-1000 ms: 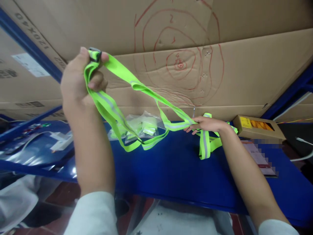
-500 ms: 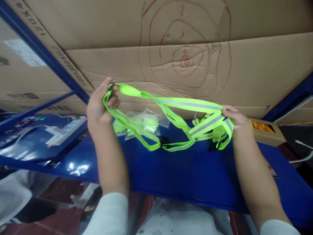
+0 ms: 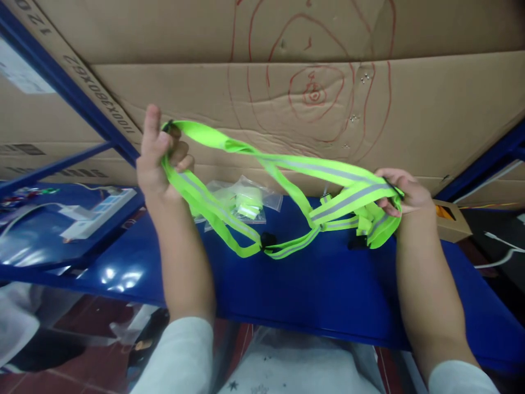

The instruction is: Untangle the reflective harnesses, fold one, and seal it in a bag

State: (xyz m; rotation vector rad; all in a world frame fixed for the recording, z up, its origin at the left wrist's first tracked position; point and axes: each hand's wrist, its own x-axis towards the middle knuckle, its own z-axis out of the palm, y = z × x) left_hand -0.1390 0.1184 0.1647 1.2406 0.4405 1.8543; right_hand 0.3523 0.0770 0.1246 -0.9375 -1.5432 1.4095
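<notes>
A neon-green reflective harness point(image 3: 336, 169) with grey stripes and black buckles is stretched in the air above the blue shelf. My left hand point(image 3: 162, 156) grips its left end near a black slider, index finger pointing up. At the other end, my right hand point(image 3: 404, 191) is closed around the straps by another black fitting. The lower straps sag between the hands, with a black buckle point(image 3: 268, 239) at the low middle and another point(image 3: 357, 242) under the bunched right part. Behind the straps, clear plastic bags point(image 3: 248, 205) holding more green material lie on the shelf.
Cardboard point(image 3: 197, 93) with red target rings stands behind the blue shelf point(image 3: 311, 295). At left are a blue frame post point(image 3: 74, 76) and a white power strip point(image 3: 98, 213) with a plug. An open cardboard box point(image 3: 453, 221) and a white cable point(image 3: 500, 257) are at right.
My hands have moved apart, pulling the harness wider. My left hand has risen, its index finger now raised, and my right hand has shifted right with its fingers further around the straps.
</notes>
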